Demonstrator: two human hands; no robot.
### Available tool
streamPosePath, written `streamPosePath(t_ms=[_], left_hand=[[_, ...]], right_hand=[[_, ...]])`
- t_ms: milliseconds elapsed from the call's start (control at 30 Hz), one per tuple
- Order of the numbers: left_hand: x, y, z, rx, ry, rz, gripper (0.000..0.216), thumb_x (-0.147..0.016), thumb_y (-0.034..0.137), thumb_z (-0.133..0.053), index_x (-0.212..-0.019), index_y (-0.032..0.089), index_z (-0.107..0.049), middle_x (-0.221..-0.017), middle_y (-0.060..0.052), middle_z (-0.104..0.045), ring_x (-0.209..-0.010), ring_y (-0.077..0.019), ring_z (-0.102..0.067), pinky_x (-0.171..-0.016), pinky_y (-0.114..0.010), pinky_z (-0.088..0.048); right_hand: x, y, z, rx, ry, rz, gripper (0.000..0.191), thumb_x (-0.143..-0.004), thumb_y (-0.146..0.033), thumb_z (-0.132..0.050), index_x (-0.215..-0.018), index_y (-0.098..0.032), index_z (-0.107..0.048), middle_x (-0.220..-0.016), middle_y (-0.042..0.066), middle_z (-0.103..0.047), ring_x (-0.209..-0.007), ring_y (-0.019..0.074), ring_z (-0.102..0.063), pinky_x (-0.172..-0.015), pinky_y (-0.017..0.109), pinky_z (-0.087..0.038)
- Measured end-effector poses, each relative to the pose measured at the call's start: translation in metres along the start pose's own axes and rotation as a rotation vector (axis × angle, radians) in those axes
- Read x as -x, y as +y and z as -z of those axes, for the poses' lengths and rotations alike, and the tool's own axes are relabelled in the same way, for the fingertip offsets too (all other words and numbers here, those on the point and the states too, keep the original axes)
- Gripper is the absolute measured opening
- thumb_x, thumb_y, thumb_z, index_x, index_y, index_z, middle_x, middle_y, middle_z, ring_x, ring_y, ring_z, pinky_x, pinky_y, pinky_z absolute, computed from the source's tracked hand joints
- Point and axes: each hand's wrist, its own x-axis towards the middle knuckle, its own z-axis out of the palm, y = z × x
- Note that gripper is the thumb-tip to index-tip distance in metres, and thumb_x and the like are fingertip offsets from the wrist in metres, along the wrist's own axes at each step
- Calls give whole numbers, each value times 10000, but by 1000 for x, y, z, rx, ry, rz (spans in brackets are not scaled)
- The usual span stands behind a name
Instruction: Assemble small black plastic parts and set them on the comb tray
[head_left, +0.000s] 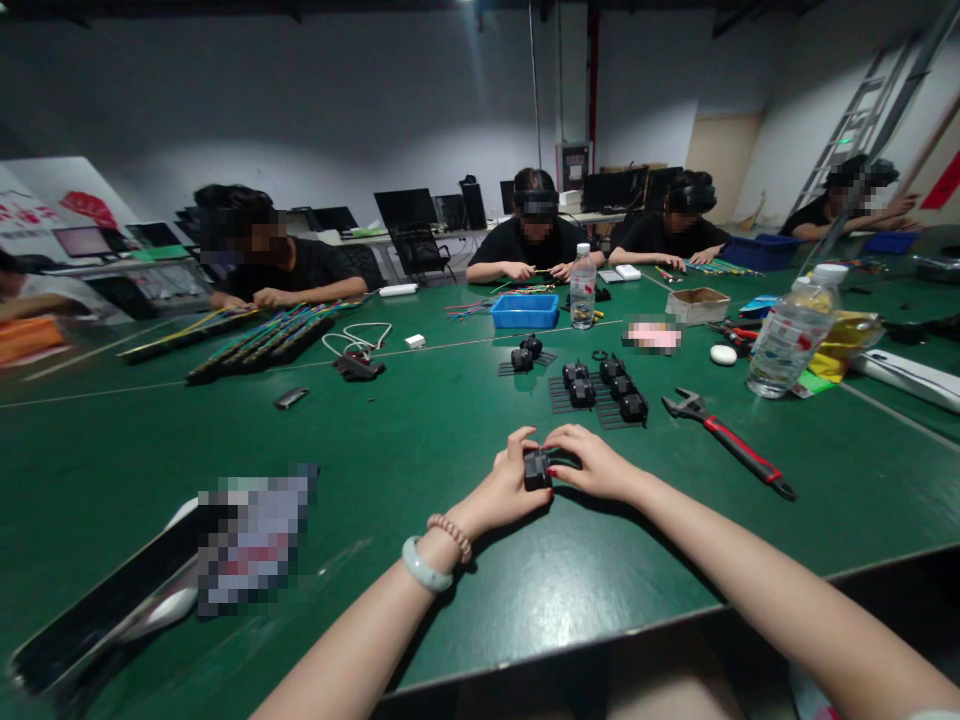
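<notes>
A small black plastic part (537,470) is between my two hands, low over the green table near its front edge. My left hand (511,478) grips it from the left, with the thumb along the near side and the fingers curled around the far side. From the right, the bent fingers and thumb of my right hand (589,462) pinch at the same part. A dark curved shape shows under the right palm; I cannot tell what it is. Just beyond my hands, similar black parts (581,390) sit in groups on dark slatted pieces.
An adjustable wrench (731,450) with a red and black handle lies to the right. Behind it stand a large plastic bottle (791,335) and a white round object (723,355). A blue tray (525,311) is farther back. Several people work around the table.
</notes>
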Motion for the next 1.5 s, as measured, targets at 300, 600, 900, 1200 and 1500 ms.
streamPosePath(t_ms=[300, 600, 900, 1200, 1500], left_hand=[[0, -3, -1, 5, 0, -5, 781, -614, 202, -598, -1246, 210, -140, -1116, -80, -421, -1054, -232, -430, -936, -436, -313], [-1, -3, -1, -9, 2, -16, 787, -613, 202, -600, -1248, 209, -135, -1110, -78, -431, -1044, -227, -437, -932, -431, -315], [-1, -4, -1, -11, -6, -12, 788, -615, 196, -597, -1251, 204, -131, -1117, -87, -435, -1061, -237, -433, -942, -433, -308], [0, -5, -1, -15, 2, -27, 788, -618, 206, -599, -1252, 203, -132, -1108, -83, -436, -1041, -229, -440, -931, -422, -318], [0, -4, -1, -7, 0, -28, 773, -626, 205, -592, -1252, 208, -138, -1103, -76, -437, -1022, -218, -446, -925, -419, -321]], right_hand=[[0, 3, -5, 26, 5, -18, 237, -772, -222, -549, -1003, -174, -563, -998, 81, -542, -953, 187, -478, -847, 374, -385], [-1, 6, -9, 39, 4, -21, 200, -806, -218, -507, -989, -177, -576, -981, 76, -556, -946, 177, -478, -842, 364, -383], [-1, 6, -9, 39, 11, -25, 193, -808, -221, -505, -978, -178, -586, -979, 73, -565, -941, 175, -484, -842, 359, -386], [-1, -1, -2, -23, 151, 10, 296, -788, -160, -467, -1083, -177, -481, -1032, 86, -527, -984, 188, -471, -861, 368, -393], [1, -10, -3, 1, 134, 130, 448, -594, -67, -522, -1012, -189, -418, -1029, 77, -463, -1004, 218, -408, -885, 402, -350]])
